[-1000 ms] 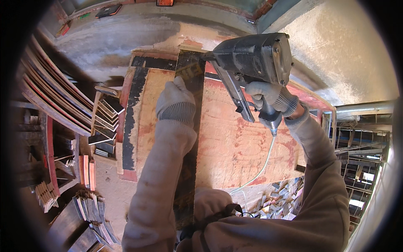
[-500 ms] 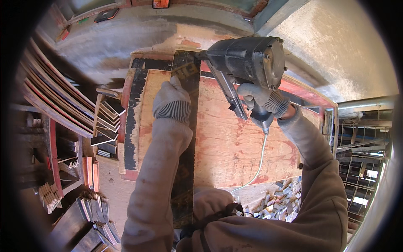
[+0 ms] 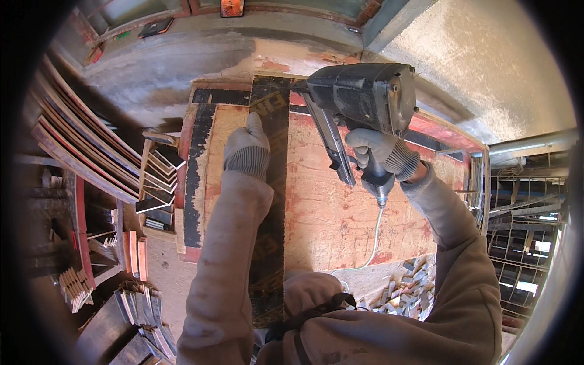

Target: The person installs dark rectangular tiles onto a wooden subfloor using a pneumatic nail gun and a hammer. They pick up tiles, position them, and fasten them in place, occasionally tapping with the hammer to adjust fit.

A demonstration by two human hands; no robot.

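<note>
My left hand (image 3: 246, 149), in a grey knitted glove, grips the left edge of a long dark plywood strip (image 3: 267, 210), thumb stretched along it. The fingers under that edge are partly hidden. In my right hand (image 3: 380, 149), also gloved, is the grip of a black pneumatic nail gun (image 3: 359, 94). Its nose comes down by the strip's right edge near the far end; whether it touches cannot be made out. A slanted magazine hangs below the gun, and a pale air hose (image 3: 378, 237) runs from the handle. Beneath the strip lies a reddish, worn plywood worktop (image 3: 347, 225).
Curved stacked boards (image 3: 82, 134) lean at the left, beside a wooden box (image 3: 159, 176) of dark offcuts. Small wood scraps (image 3: 404, 289) are heaped beyond my lap. A metal rack (image 3: 526, 225) stands at right. Behind the worktop rises a wall with a window ledge (image 3: 201, 33).
The nail gun sits slightly lower and farther right in the picture, its nose shifted a little from the strip. My left hand keeps nearly the same place on the strip. The view has shifted slightly.
</note>
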